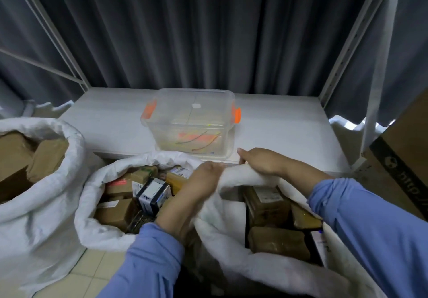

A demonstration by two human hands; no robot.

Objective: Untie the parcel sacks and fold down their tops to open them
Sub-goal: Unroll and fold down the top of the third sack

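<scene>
Three white woven parcel sacks stand on the floor, all with mouths open and brown parcels showing inside. The left sack (39, 209) has its top rolled down. The middle sack (92, 226) holds several boxes, and its rim is rolled too. At the far rim of the right sack (234, 249), my left hand (203, 182) and my right hand (261, 161) both grip the bunched white fabric, close together. Blue sleeves cover both forearms.
A clear plastic bin (192, 121) with orange latches and a few coloured ties inside sits on the low white shelf (278, 131) just behind the sacks. Grey curtain hangs behind the metal rack. A large cardboard box (403, 159) leans at the right. Tiled floor shows at bottom left.
</scene>
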